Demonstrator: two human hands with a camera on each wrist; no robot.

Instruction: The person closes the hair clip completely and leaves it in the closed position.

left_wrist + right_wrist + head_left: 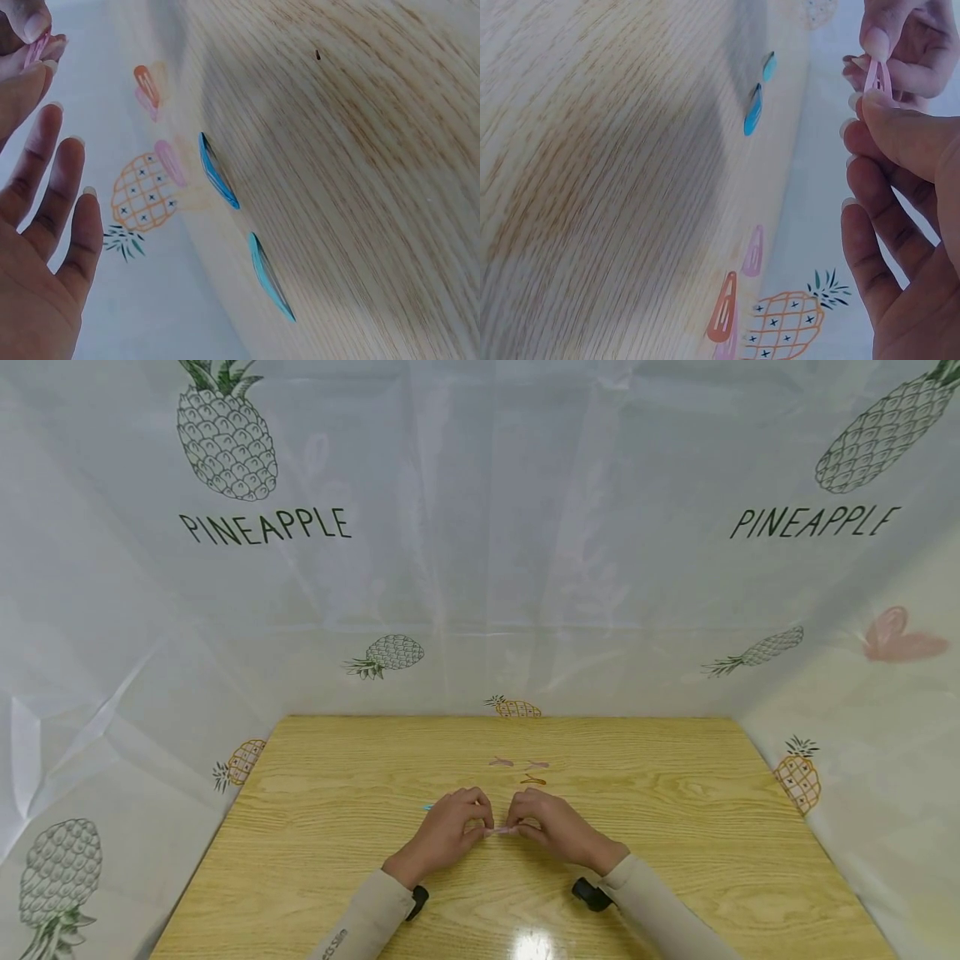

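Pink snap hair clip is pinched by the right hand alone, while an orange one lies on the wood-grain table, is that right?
Not quite: the right hand doesn't hold the pink snap hair clip alone. The right wrist view shows the left hand pinching it too. The orange snap hair clip does lie on the wood-grain table.

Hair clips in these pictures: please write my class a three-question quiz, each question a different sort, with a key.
1. The held pink clip is pinched by: A) left hand and right hand together; B) left hand only; C) right hand only.
2. True or false: the orange clip is in a hand.
3. Name the clip lying nearest the turquoise clip.

Key: 1: A. 2: False; it lies on the table. 3: The blue clip.
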